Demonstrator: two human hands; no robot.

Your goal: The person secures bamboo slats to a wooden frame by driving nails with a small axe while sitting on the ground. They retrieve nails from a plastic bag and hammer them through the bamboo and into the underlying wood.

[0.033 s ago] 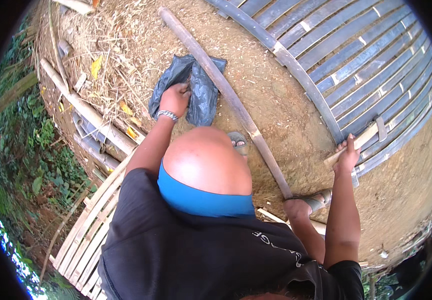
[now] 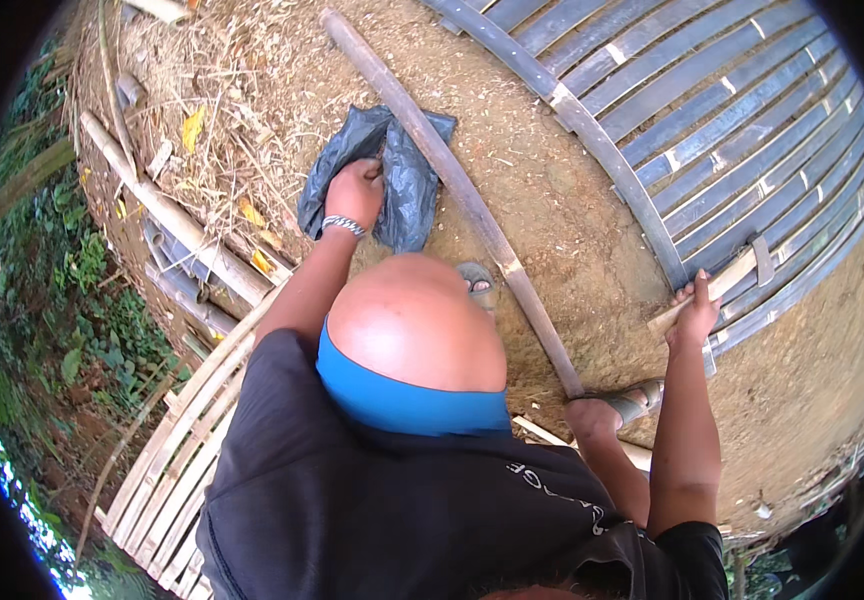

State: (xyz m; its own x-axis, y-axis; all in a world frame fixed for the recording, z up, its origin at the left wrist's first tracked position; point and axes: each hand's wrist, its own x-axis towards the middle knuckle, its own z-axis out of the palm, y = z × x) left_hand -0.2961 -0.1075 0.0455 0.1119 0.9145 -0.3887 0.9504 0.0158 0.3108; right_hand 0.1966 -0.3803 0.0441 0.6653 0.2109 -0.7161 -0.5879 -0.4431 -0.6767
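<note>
A black plastic bag (image 2: 410,190) lies on the ground ahead of me, crumpled and spread at its mouth. My left hand (image 2: 355,192) is down in that mouth, a metal bracelet (image 2: 343,224) round its wrist. Its fingers are curled together; whatever they pinch is hidden. Out to the right, my right hand (image 2: 694,312) grips the wooden handle of a hammer (image 2: 735,276) with a grey metal head. The hammer rests over the near corner of a frame of dark split-bamboo slats (image 2: 697,195).
A long pole (image 2: 472,208) slants over the bag down to my sandaled right foot (image 2: 637,400). Cut bamboo poles (image 2: 177,225) and a pale slatted bamboo piece (image 2: 177,450) lie left, beside green plants (image 2: 102,350). Dry shavings (image 2: 237,95) litter the dirt.
</note>
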